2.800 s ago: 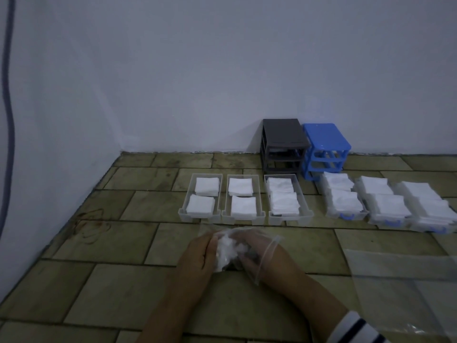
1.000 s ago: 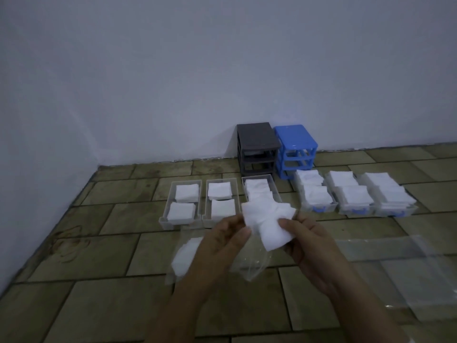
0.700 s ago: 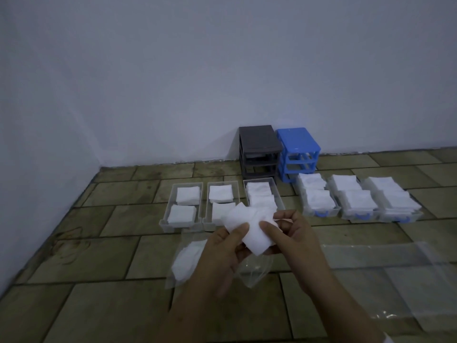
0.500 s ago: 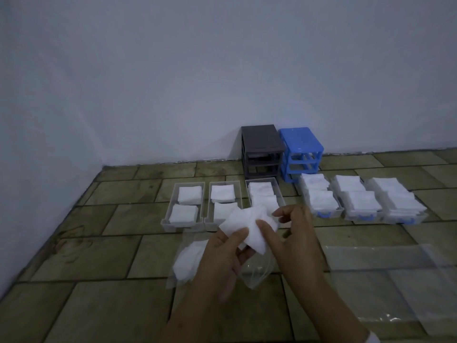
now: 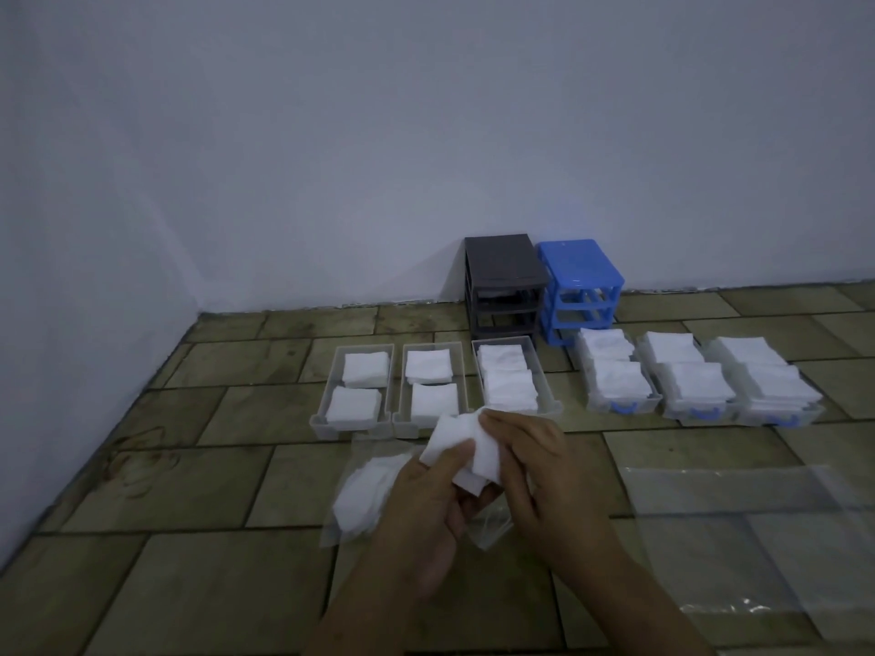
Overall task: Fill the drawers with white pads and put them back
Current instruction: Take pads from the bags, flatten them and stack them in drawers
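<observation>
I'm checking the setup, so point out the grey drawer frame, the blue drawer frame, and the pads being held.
grey drawer frame (image 5: 503,260): head view, on its top panel.
blue drawer frame (image 5: 578,265): head view, on its top panel.
held white pads (image 5: 466,442): head view, middle of the pad stack.

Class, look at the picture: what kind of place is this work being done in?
Probably a bare indoor room corner, with the work done on the floor: a tiled floor, plain walls, and drawers of pads laid directly on the tiles.
</observation>
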